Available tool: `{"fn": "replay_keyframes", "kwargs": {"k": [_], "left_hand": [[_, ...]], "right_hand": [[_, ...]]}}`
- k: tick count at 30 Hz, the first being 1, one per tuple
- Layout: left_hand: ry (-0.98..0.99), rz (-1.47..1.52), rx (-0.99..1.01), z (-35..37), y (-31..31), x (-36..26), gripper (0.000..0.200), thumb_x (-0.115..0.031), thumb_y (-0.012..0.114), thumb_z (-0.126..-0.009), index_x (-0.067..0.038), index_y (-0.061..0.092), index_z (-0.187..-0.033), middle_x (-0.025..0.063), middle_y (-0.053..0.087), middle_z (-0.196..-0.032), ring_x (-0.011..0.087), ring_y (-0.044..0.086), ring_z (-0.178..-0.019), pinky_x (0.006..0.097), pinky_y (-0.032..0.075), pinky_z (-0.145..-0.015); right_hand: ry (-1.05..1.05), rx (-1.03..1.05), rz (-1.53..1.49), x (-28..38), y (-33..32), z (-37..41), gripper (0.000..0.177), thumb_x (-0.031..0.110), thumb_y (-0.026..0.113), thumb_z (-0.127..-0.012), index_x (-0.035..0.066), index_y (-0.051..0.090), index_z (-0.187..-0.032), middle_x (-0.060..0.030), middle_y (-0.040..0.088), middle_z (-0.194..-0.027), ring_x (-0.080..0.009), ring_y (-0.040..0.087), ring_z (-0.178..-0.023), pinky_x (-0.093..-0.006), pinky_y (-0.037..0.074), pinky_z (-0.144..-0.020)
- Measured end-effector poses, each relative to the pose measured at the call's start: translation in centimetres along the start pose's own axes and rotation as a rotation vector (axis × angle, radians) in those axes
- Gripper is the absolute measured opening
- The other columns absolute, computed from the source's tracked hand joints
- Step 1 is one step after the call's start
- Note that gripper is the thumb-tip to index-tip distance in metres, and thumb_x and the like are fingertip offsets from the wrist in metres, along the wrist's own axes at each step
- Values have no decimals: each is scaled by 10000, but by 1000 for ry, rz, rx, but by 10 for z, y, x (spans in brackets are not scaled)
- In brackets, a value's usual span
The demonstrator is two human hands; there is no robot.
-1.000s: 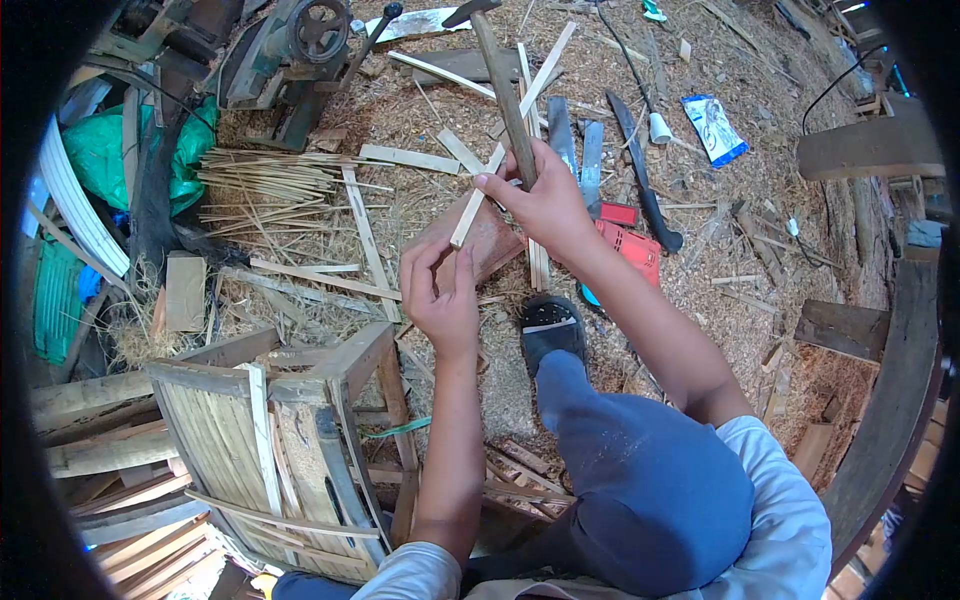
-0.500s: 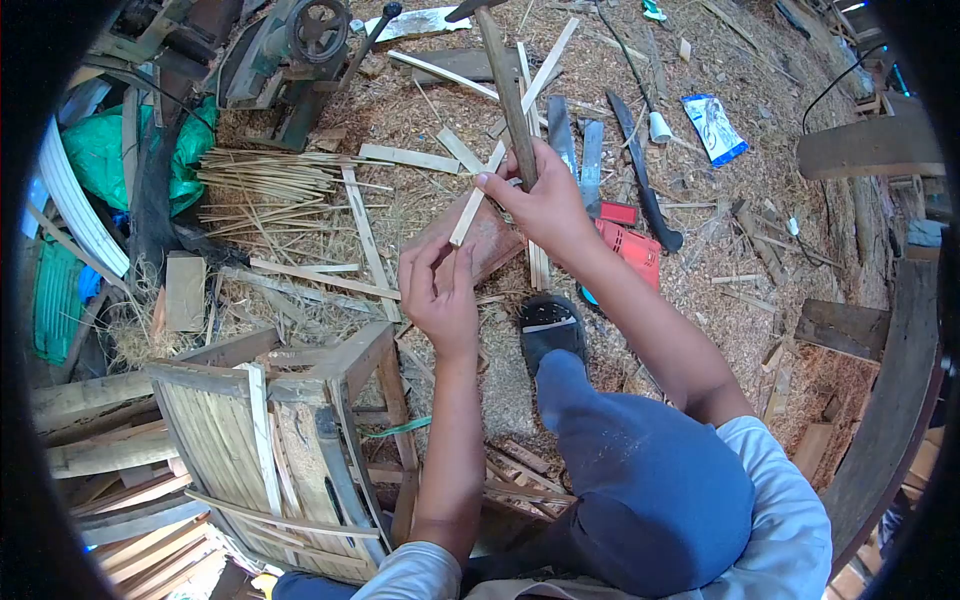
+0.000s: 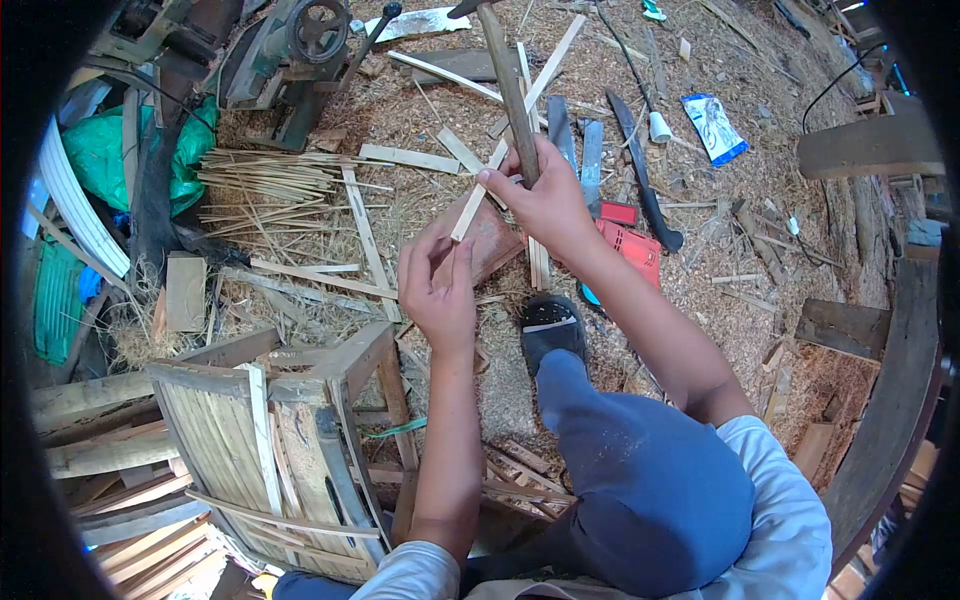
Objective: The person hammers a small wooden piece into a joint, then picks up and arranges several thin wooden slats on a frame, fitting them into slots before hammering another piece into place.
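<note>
My right hand is closed around the wooden handle of a hammer, whose dark head lies at the top edge. Its thumb also presses on a thin pale wood strip, which slants down to the left. My left hand is at the lower end of that strip, fingers curled with the thumb near them; whatever lies between the fingertips is too small to make out. A reddish-brown block sits beneath the strip and behind my left hand.
A wooden frame stands at lower left. Thin sticks lie to the left, a machete and a red case to the right. A metal machine stands at upper left.
The left fingers have shifted slightly near the strip's lower end. The hammer and the right hand have barely moved.
</note>
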State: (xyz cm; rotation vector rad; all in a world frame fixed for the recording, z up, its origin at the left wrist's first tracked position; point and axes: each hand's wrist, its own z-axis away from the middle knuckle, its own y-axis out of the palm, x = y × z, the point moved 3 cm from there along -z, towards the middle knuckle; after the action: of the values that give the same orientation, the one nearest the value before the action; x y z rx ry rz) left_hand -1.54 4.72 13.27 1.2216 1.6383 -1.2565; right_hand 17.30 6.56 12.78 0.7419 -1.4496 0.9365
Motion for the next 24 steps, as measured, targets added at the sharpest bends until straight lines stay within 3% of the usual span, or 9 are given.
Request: {"fn": "replay_keyframes", "kwargs": {"k": [3,12,21,24], "left_hand": [[126,-125,37,2,-2,3,265,6,839,-933,-1,770,-1189,68,670,-1084,161,688,-971,300,582,-868],[53,-19,-18,0,-1,11,109,26,797,-967,43,700,-1013,81,627,-1059,158,663,-942,297,570,-859],[48,-10,-11,-9,-11,10,173,-13,827,-944,19,657,-939,86,622,-975,189,594,-906,317,513,-837],[58,30,-4,-9,-11,12,183,-7,829,-938,18,648,-927,89,626,-969,189,594,-903,316,506,-835]], "right_hand": [[3,-2,-13,1,-1,1,358,218,898,-897,47,595,-979,9,575,-820,-97,501,-732,-308,449,-640],[17,-9,70,4,-2,5,402,255,902,-886,8,623,-1038,-43,622,-832,-131,528,-724,-345,480,-656],[70,43,58,-8,2,3,409,321,868,-922,8,620,-1011,-68,645,-799,-151,609,-741,-357,514,-675],[95,76,79,-3,2,5,270,270,784,-1035,48,641,-1091,50,598,-789,-46,539,-733,-261,437,-620]]}}
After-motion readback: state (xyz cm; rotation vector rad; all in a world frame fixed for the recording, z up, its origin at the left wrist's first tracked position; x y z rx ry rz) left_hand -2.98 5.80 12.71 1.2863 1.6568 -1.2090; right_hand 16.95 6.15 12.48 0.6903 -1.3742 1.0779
